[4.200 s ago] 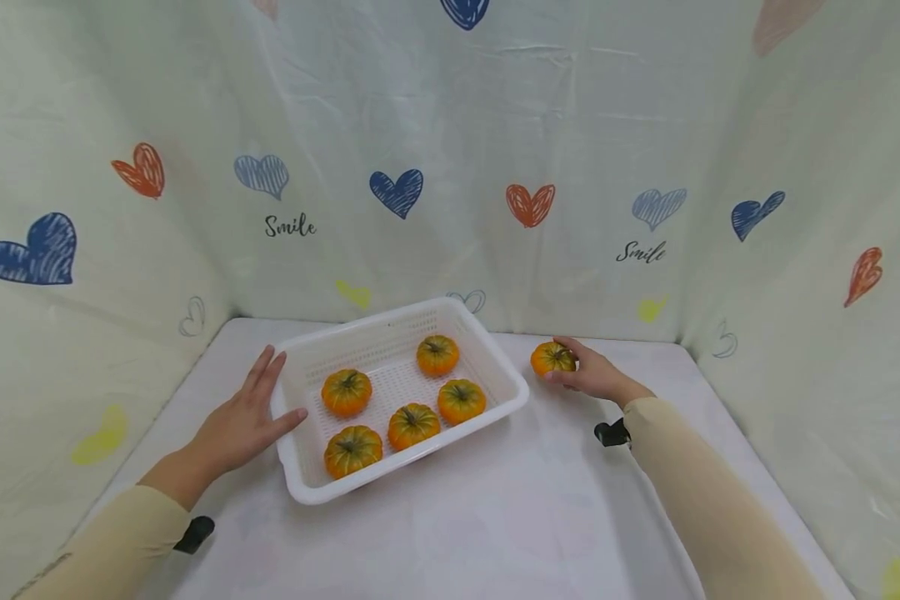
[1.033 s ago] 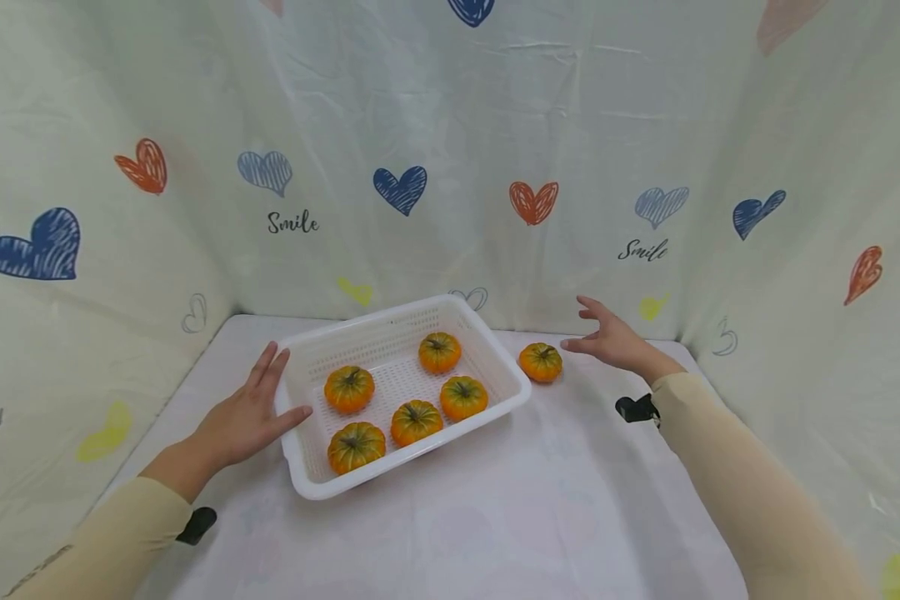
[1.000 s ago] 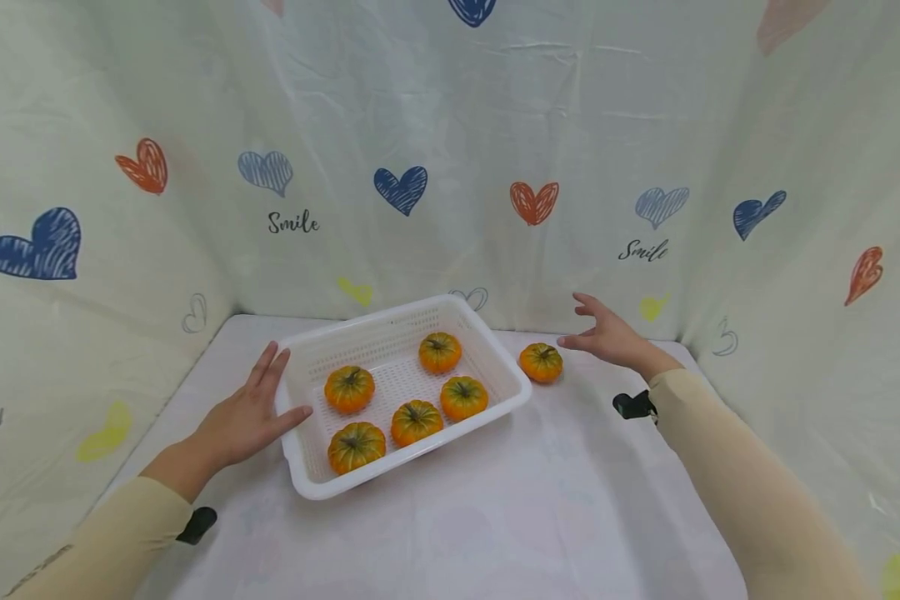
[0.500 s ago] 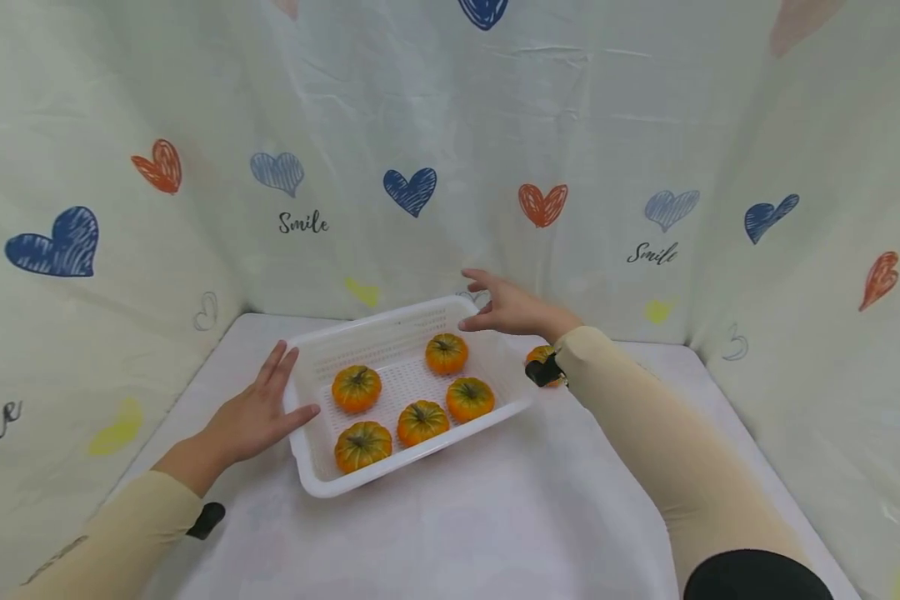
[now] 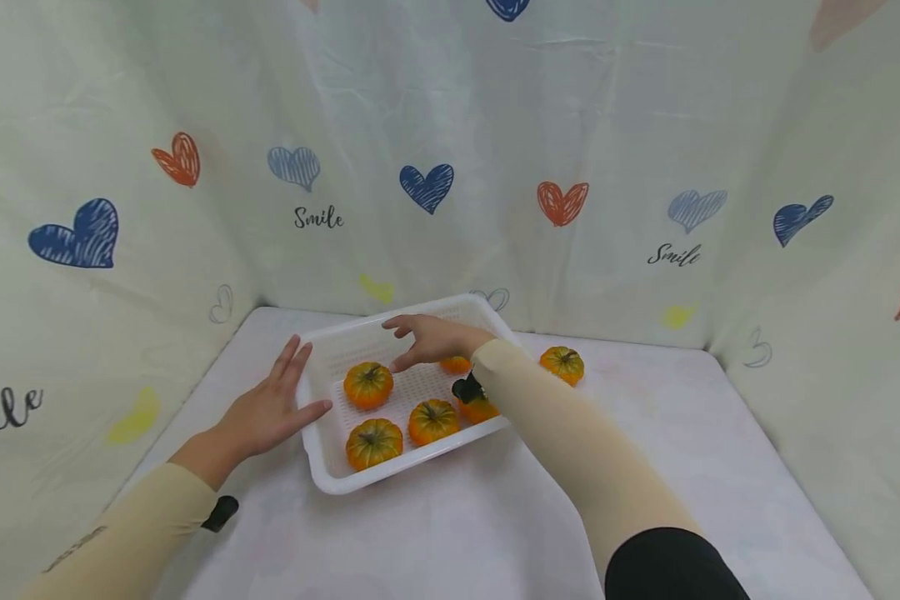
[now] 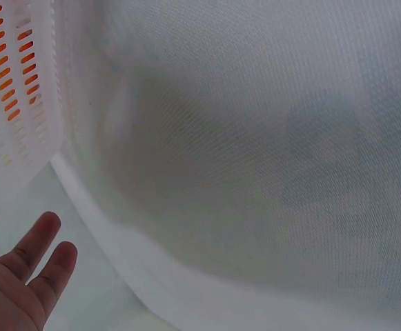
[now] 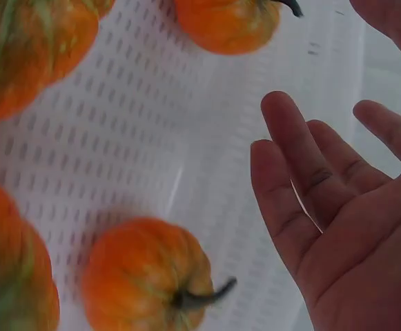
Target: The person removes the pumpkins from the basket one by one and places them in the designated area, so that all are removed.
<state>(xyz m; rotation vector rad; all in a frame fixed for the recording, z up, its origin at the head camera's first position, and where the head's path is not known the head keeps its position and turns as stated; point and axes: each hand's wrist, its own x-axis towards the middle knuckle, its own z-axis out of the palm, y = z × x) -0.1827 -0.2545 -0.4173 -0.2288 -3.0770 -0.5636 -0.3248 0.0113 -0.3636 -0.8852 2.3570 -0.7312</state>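
Note:
A white plastic basket (image 5: 420,455) stands on the table with several small orange-and-green pumpkins in it. My left hand (image 5: 266,412) rests at the basket's left rim, fingers straight and thumb over the edge; two of its fingertips show in the left wrist view. Above the basket is my right hand (image 5: 437,338), holding nothing, its thumb near the back-left pumpkin (image 5: 368,385). In the right wrist view its fingers (image 7: 272,186) are spread and loosely bent. My right hand and sleeve partly cover the back-right pumpkin (image 5: 456,364) and another pumpkin (image 5: 480,409).
One more pumpkin (image 5: 562,365) sits on the white tabletop (image 5: 690,433), to the right of the basket and behind my right forearm. A curtain (image 5: 495,108) printed with hearts and "Smile" closes off the back and both sides.
Earlier my right hand held the pumpkin on the table; it let go, rose and moved left over the basket. That pumpkin stays outside. My left hand keeps its place at the rim.

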